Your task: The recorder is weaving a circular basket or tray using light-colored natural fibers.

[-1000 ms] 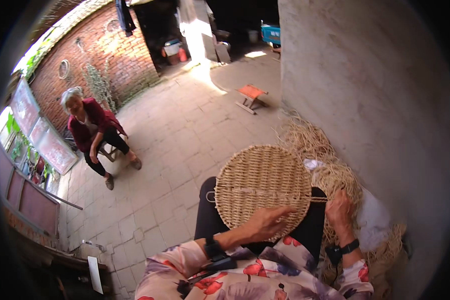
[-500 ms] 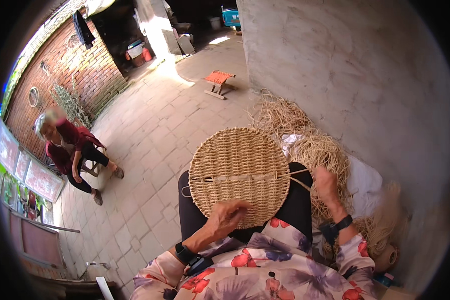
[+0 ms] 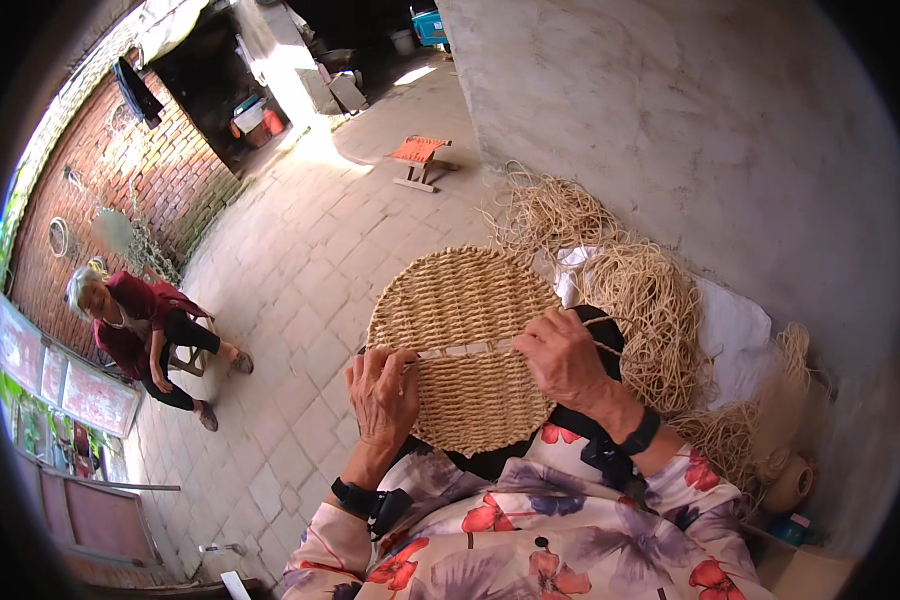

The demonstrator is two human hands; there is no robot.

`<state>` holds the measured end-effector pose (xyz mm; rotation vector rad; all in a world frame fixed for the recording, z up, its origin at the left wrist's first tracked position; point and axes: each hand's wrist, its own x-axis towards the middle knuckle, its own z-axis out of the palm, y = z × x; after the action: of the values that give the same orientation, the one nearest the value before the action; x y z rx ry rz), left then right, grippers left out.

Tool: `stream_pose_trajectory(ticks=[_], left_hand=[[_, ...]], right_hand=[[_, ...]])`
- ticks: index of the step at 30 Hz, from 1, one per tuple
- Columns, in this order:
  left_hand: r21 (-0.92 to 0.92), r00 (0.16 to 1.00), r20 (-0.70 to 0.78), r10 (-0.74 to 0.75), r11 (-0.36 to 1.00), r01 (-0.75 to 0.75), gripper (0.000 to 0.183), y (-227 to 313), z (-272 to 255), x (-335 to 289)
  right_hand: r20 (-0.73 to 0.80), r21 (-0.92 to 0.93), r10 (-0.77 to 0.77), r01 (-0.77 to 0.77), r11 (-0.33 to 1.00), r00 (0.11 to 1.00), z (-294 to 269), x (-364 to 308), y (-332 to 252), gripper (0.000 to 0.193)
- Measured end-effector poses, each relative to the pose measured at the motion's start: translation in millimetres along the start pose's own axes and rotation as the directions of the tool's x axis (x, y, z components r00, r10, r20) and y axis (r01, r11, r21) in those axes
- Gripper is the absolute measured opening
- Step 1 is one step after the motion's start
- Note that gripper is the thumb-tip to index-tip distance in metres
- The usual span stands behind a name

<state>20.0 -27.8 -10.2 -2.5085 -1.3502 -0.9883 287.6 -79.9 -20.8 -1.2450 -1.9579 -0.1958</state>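
Woven disc (image 3: 465,295) is straw-tan, ribbed; shirt (image 3: 510,555) is pale pink, red-purple floral; far stool seat (image 3: 419,149) is orange; right cord pile (image 3: 645,310) is tan.

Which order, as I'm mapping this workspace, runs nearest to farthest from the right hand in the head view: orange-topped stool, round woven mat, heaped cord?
1. Round woven mat, under the right hand.
2. Heaped cord, to the hand's right.
3. Orange-topped stool, far ahead, leftward.
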Motion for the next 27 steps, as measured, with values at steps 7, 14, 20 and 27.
stream_pose_trajectory(ticks=[7, 14, 20, 27], left_hand=[[0.003, 0.999, 0.035, -0.014, 1.0, 0.014, 0.014, 0.2, -2.4, -2.1], [-0.114, 0.997, -0.003, 0.075, 0.991, -0.075, 0.015, 12.3, 11.5, 6.5], [-0.33, 0.948, 0.061, 0.313, 0.902, -0.277, 0.019, 52.2, 37.3, 27.8], [-0.423, 0.88, 0.101, 0.465, 0.82, -0.385, 0.023, 91.2, 65.6, 49.0]], right_hand=[[-0.015, -0.009, 0.199, -0.199, 0.98, 0.98, -22.3, -12.3, 21.5, 0.027], [0.352, 0.075, 0.427, -0.48, 0.874, 0.833, -49.2, -73.4, 77.7, 0.018], [-0.054, -0.034, 0.648, -0.649, 0.76, 0.76, -67.2, -63.4, 65.8, 0.034], [0.394, 0.263, 0.67, -0.775, 0.574, 0.63, -61.7, -51.3, 29.0, 0.032]])
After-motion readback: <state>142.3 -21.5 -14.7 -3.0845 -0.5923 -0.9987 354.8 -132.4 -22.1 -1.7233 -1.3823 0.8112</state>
